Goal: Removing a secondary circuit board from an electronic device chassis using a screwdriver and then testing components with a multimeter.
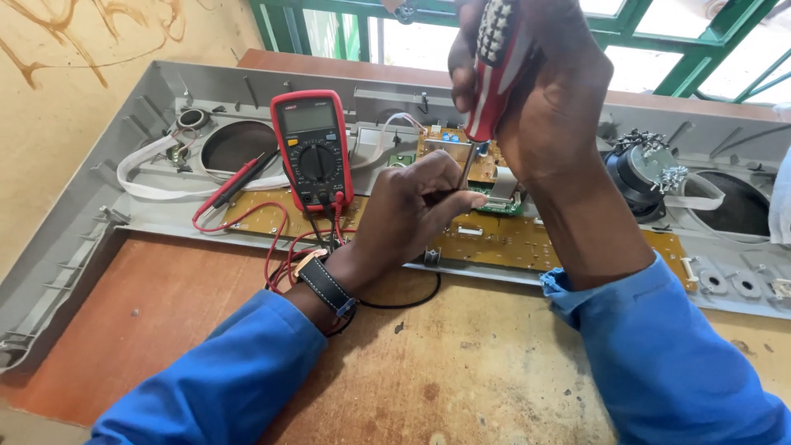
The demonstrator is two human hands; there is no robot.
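1. The right hand [540, 99] gripped the red-and-white striped plastic screwdriver [493, 70], its long axis upright.
2. The left hand [412, 210] pinched its metal shaft just below, above the yellow circuit board [494, 239].

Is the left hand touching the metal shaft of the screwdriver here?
Touching. The head view shows the left hand pinching the screwdriver shaft between fingertips, just above the circuit board.
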